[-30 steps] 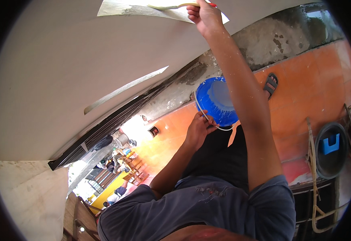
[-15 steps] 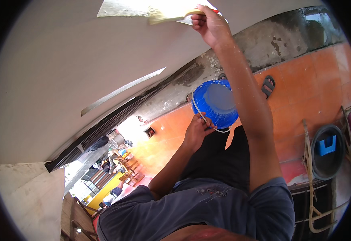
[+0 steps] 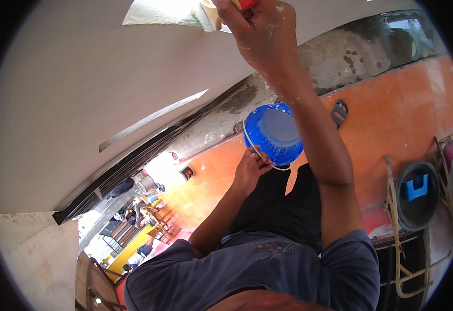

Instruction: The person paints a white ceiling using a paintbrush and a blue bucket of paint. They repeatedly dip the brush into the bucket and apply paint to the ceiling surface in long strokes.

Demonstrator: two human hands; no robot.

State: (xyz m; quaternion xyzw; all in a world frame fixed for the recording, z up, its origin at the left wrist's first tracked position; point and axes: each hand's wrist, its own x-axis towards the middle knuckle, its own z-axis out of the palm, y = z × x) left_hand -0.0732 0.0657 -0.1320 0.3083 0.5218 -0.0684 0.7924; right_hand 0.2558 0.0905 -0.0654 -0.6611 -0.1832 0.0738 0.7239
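To the left, a pale wall (image 3: pixel 55 114) borders a dark slatted grille (image 3: pixel 117 177); wooden chairs (image 3: pixel 163 228) and a dark can (image 3: pixel 186 173) follow. The left hand (image 3: pixel 251 168) has its grip curled round the white handle (image 3: pixel 247 137) of a blue bucket (image 3: pixel 282 147). Above, the right hand's (image 3: pixel 265 36) grip is closed on a brush (image 3: pixel 246 4), the right forearm (image 3: pixel 322 135) overlapping the bucket's side. Rightward are a sandalled foot (image 3: pixel 339 114) and a pale frame (image 3: pixel 392 202), partly blocking a dark basin (image 3: pixel 418 213).

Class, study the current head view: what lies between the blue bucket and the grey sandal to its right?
In the head view, the person's right forearm crosses the stretch between the blue bucket and the grey sandal.
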